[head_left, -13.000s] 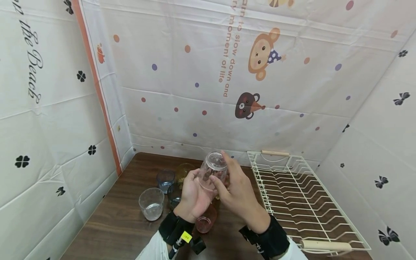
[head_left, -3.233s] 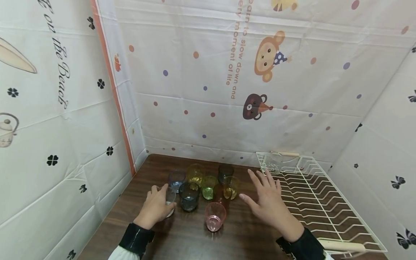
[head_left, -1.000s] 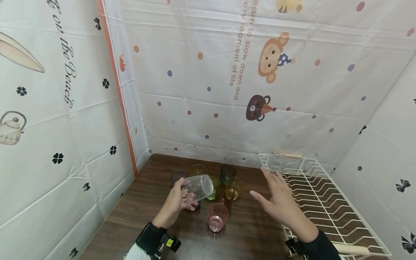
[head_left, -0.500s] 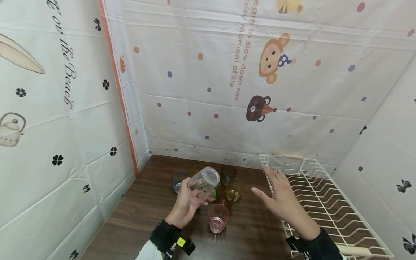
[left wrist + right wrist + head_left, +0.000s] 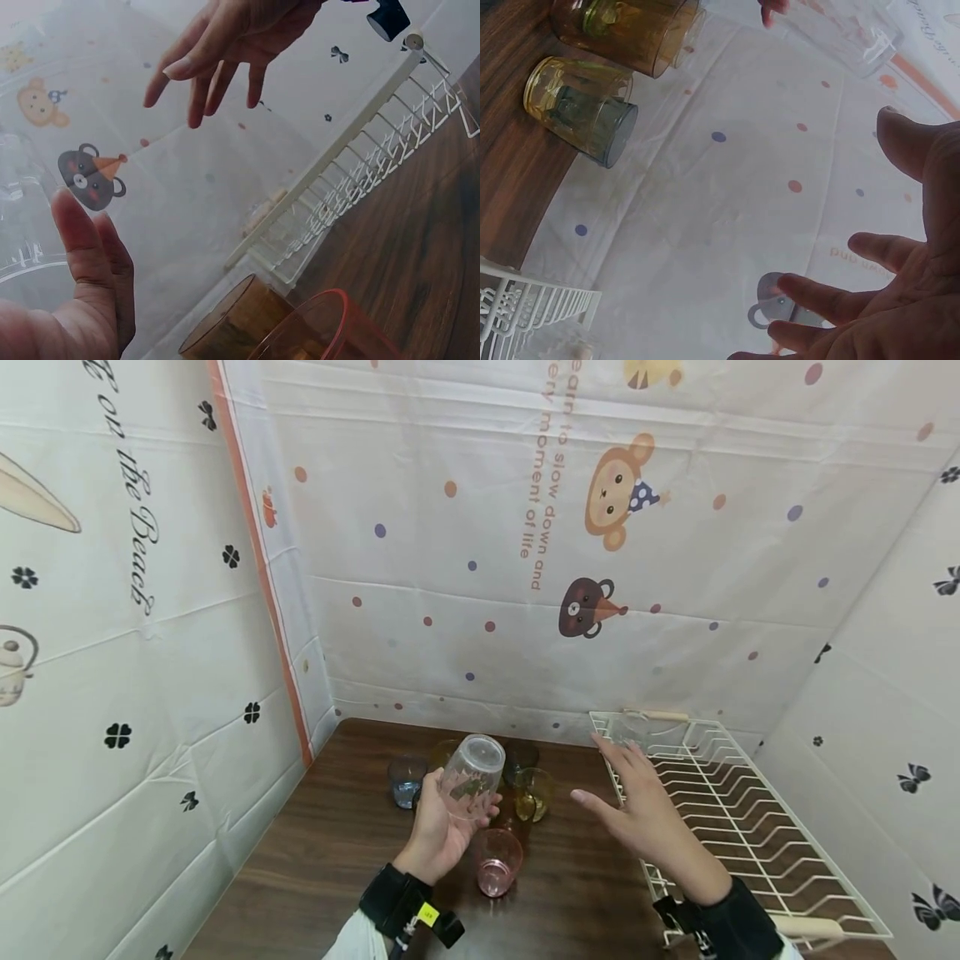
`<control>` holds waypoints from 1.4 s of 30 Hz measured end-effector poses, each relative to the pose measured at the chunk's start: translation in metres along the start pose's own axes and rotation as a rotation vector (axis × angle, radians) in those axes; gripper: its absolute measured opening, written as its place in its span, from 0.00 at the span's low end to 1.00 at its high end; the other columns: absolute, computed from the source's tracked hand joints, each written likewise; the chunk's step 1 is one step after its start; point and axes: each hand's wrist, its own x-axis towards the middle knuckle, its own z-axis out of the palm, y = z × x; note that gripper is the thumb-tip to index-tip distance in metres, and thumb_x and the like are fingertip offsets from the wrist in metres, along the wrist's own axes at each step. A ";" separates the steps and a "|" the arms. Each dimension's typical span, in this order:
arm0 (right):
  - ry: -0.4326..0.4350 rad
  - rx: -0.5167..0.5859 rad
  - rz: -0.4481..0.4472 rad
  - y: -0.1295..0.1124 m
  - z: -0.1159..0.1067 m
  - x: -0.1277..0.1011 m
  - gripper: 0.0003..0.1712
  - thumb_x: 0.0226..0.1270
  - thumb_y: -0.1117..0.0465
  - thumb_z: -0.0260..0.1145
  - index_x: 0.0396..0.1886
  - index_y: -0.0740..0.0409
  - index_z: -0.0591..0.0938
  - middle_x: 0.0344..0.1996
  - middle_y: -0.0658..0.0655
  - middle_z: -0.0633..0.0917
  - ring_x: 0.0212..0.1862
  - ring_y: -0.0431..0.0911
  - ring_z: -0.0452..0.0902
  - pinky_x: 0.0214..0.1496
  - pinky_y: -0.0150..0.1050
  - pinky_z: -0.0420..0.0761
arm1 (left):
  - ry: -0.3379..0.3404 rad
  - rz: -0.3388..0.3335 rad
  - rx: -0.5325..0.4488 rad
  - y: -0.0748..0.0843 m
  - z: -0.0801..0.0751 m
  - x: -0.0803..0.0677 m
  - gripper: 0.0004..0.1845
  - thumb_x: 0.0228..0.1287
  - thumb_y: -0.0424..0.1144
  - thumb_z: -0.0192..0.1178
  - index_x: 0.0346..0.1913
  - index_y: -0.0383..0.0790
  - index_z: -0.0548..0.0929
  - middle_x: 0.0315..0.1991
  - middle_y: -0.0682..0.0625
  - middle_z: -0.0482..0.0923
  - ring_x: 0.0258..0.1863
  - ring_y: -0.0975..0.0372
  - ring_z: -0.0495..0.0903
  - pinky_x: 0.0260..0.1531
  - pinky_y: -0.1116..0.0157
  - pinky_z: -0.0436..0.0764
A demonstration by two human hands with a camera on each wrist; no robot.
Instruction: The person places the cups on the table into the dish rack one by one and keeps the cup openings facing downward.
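A person's left hand (image 5: pixel 438 827) grips a clear glass (image 5: pixel 470 775) upside down above a cluster of coloured glasses (image 5: pixel 517 777) on a wooden table (image 5: pixel 322 852), while the right hand (image 5: pixel 637 810) hovers empty with fingers spread, just beside a wire rack (image 5: pixel 735 827).

Low in the frame's centre, the left hand (image 5: pixel 438 827) holds a cup (image 5: pixel 471 777) upturned above the table (image 5: pixel 315 860). Behind it cluster more cups (image 5: pixel 405 777). The right hand (image 5: pixel 637 810) hovers right of centre, just beside the rack (image 5: pixel 750 827) at lower right.
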 end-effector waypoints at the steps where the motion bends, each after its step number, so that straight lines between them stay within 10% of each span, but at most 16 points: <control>1: 0.004 0.002 -0.004 0.000 0.000 0.000 0.49 0.67 0.46 0.78 0.83 0.48 0.67 0.73 0.71 0.77 0.80 0.78 0.56 0.75 0.80 0.60 | -0.004 -0.001 0.000 -0.001 0.001 0.001 0.34 0.84 0.57 0.25 0.80 0.40 0.54 0.52 0.44 0.81 0.42 0.59 0.85 0.38 0.70 0.80; 10: 0.025 0.032 -0.028 -0.006 -0.002 -0.001 0.48 0.65 0.49 0.80 0.82 0.47 0.69 0.77 0.71 0.71 0.80 0.75 0.59 0.74 0.80 0.63 | 0.009 -0.015 -0.006 -0.007 0.004 0.004 0.30 0.84 0.55 0.26 0.74 0.46 0.66 0.47 0.47 0.86 0.38 0.60 0.85 0.36 0.70 0.80; 33: -0.029 0.175 -0.219 -0.058 0.038 0.017 0.49 0.66 0.54 0.80 0.83 0.45 0.68 0.77 0.61 0.73 0.72 0.60 0.77 0.65 0.57 0.85 | -0.063 -0.036 -0.054 -0.026 0.032 0.013 0.33 0.86 0.58 0.24 0.81 0.43 0.53 0.56 0.46 0.77 0.42 0.64 0.82 0.42 0.68 0.82; 38: -0.074 0.179 -0.176 -0.064 0.047 0.014 0.46 0.68 0.56 0.79 0.83 0.48 0.68 0.82 0.66 0.65 0.50 0.50 0.87 0.44 0.38 0.84 | -0.067 -0.020 -0.072 -0.031 0.038 0.013 0.32 0.86 0.57 0.24 0.81 0.45 0.55 0.61 0.48 0.74 0.43 0.67 0.82 0.44 0.68 0.82; 42: -0.088 0.163 -0.163 -0.062 0.050 0.011 0.44 0.69 0.58 0.78 0.81 0.51 0.70 0.83 0.67 0.61 0.28 0.32 0.75 0.32 0.29 0.77 | -0.049 -0.022 -0.066 -0.035 0.040 0.013 0.32 0.86 0.57 0.24 0.81 0.44 0.53 0.64 0.46 0.72 0.49 0.66 0.84 0.50 0.68 0.85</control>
